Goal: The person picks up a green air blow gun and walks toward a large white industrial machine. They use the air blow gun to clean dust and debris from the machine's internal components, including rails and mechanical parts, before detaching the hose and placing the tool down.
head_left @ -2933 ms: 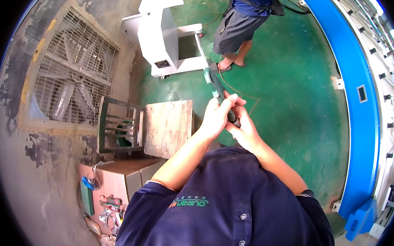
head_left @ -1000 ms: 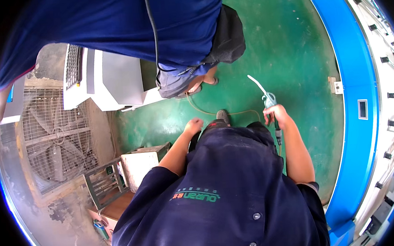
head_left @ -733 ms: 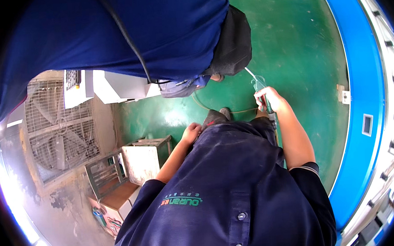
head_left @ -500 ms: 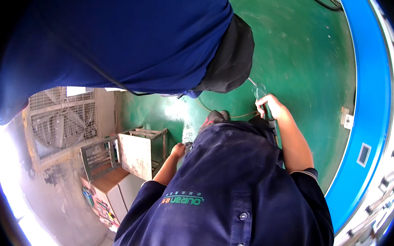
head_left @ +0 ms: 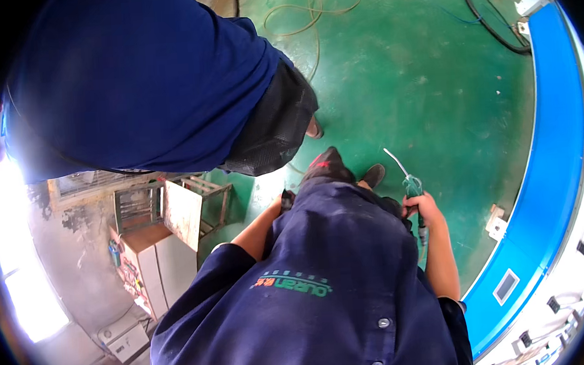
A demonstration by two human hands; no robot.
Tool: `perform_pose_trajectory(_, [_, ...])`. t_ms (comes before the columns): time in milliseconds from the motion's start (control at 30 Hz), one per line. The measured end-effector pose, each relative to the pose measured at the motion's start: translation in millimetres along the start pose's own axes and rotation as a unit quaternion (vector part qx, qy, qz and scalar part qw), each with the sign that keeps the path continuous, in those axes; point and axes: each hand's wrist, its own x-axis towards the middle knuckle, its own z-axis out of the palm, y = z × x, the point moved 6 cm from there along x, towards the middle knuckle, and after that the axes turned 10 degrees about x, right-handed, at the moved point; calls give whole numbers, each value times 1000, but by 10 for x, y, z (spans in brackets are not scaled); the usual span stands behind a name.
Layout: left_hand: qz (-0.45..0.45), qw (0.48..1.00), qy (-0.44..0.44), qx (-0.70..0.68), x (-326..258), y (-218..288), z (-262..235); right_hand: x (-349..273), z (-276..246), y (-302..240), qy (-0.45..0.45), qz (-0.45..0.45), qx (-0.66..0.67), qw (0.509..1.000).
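Observation:
My right hand (head_left: 428, 207) is closed round an air blow gun (head_left: 413, 187), whose thin, light-coloured nozzle points forward over the green floor. A hose (head_left: 422, 238) hangs down from the gun beside my forearm. My left hand (head_left: 278, 206) is low beside my dark blue shirt, closed at a small dark thing (head_left: 288, 199) that I cannot make out. Part of that hand is hidden by the shirt. Just ahead on the left, a person in a blue top (head_left: 152, 77) and dark trousers stands very close to me.
A long blue machine panel (head_left: 555, 113) curves along the right. Loose hose (head_left: 312, 24) lies on the green floor (head_left: 426, 74) ahead, and a thick black cable (head_left: 479, 20) farther right. On the left stand a wooden frame with a pale board (head_left: 182, 212) and a cabinet (head_left: 157, 274).
The other person has shifted left in view, uncovering more floor and hose. My right hand appears lower, and the gun's nozzle shows fully. My left hand is slightly farther right in view.

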Motion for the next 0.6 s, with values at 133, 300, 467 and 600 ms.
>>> perform_pose_trajectory(133, [8,1000,0,-23,85,722,82,321,332,-709,-8,-23,-120,993])
perform_pose_trajectory(300, [-1,999,-4,-46,194,1395,60,954,1212,-1316,-169,-9,-198,966])
perform_pose_trajectory(467, [-49,996,22,-75,193,1590,73,1353,1399,-1520,-232,55,-214,947])
perform_pose_trajectory(600, [-109,990,34,-86,-57,1367,63,1563,1597,-1417,-274,90,-240,927])
